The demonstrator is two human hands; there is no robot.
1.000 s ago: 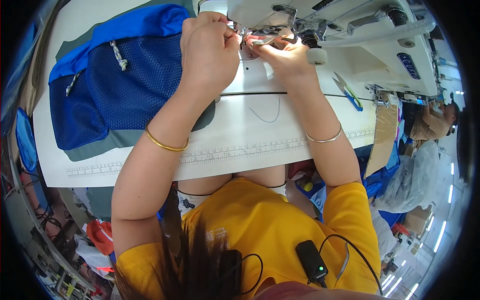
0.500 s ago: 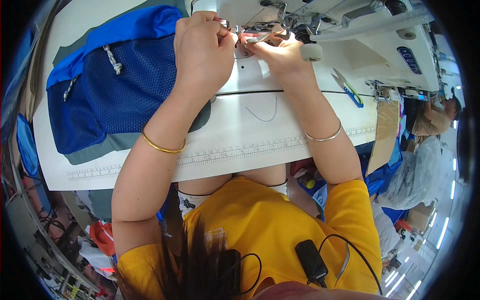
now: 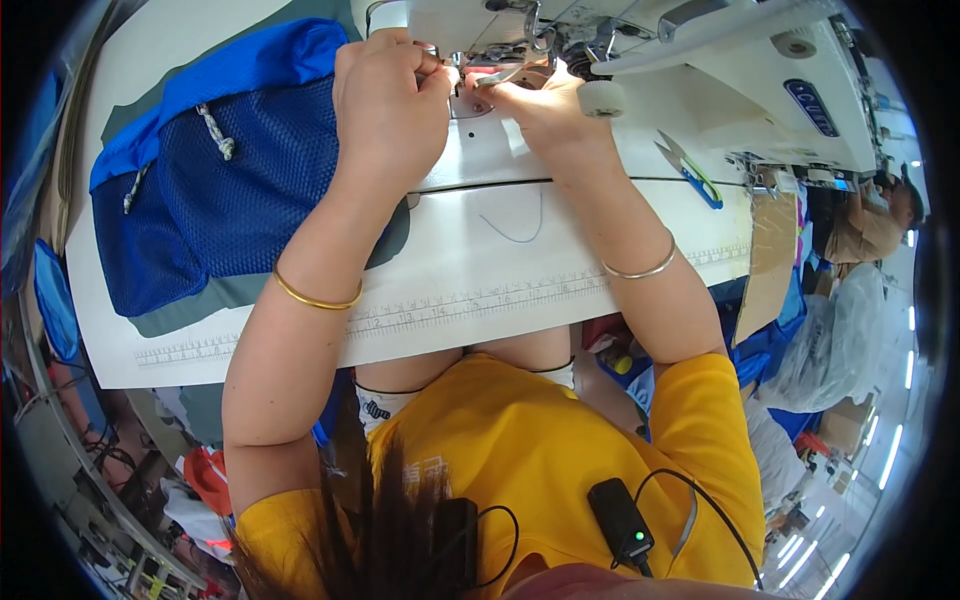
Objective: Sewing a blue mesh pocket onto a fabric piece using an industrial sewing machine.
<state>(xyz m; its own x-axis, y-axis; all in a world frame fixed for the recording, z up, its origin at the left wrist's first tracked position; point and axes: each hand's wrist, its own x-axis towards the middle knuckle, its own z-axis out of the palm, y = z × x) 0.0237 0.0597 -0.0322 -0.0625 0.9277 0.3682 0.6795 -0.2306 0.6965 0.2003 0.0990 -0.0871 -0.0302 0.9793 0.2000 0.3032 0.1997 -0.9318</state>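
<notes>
Both my hands are up at the needle area of a white sewing machine (image 3: 735, 95). My left hand (image 3: 390, 115) is closed in a pinch left of the needle; what its fingertips hold is too small to make out. My right hand (image 3: 565, 120) faces it from the right, thumb and fingers closed on a slim silvery metal piece (image 3: 500, 76) whose full shape is hidden. Below the fingertips lies the metal needle plate (image 3: 474, 106). Left of my left forearm rests a blue mesh-fronted bag piece (image 3: 250, 180) with cord ends, on dark grey-green fabric (image 3: 180, 316).
Small scissors (image 3: 692, 172) with blue and green handles lie right of my right wrist. A loose blue thread (image 3: 515, 241) curls between my forearms. A printed ruler strip (image 3: 450, 312) runs along the table's near edge. Cardboard (image 3: 768, 265) stands at the right; another person (image 3: 870, 225) is beyond.
The view has shifted slightly, so hands, machine and scissors sit a little further left. My hands stay at the needle in much the same pinching pose.
</notes>
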